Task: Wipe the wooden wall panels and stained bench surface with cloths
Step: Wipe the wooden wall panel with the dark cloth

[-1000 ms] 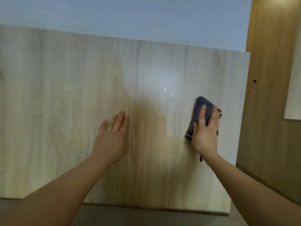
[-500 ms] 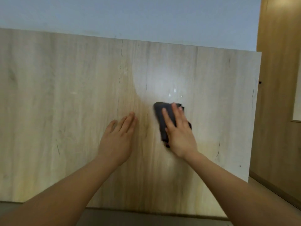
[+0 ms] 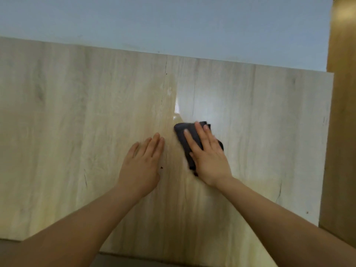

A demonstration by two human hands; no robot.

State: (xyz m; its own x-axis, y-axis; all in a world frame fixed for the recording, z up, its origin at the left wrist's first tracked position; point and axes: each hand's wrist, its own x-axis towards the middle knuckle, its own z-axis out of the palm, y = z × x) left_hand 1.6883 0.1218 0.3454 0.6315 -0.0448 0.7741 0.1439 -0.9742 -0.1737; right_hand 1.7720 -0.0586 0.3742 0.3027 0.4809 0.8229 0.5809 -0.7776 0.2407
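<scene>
A pale wooden wall panel (image 3: pixel 77 122) with dark grain cracks fills most of the view. My right hand (image 3: pixel 209 158) lies flat on a folded dark grey cloth (image 3: pixel 184 132) and presses it against the panel near the middle, just below a bright glare spot. My left hand (image 3: pixel 142 164) rests flat on the bare wood right beside it, fingers straight and together, a narrow gap away from the cloth. Most of the cloth is hidden under my right palm and fingers.
A pale blue-grey wall (image 3: pixel 173 22) rises above the panel's top edge. A darker brown wooden panel (image 3: pixel 342 132) stands at the right, past the pale panel's right edge. A strip of grey floor (image 3: pixel 134 261) shows along the bottom.
My right hand has swept the cloth left across the panel, from near the right edge to the middle beside my left hand. The left hand has stayed flat on the wood.
</scene>
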